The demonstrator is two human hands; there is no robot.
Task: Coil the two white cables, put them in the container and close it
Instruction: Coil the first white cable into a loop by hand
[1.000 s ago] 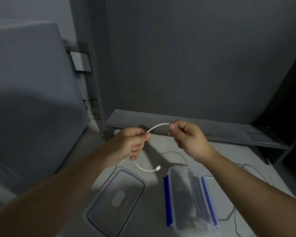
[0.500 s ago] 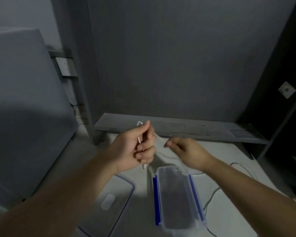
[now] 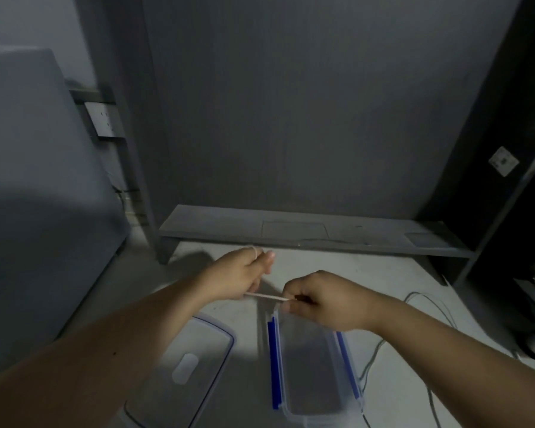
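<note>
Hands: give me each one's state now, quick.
Left hand: closed around the thin white cable.
Right hand: closed, pinching the same cable's end.

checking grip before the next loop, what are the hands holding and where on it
One white cable. The left hand grips its coiled part, a loop over a finger; the right hand pinches the free end of the taut stretch.

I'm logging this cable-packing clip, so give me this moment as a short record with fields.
left hand: closed around part of the white cable, a loop showing over a finger
right hand: pinching the cable's other end, above the container's far end
cable: short stretch taut between the hands
container: open, on the table, looks empty
lid: off, flat on the table left of the container
other wires: on the table at right
</note>
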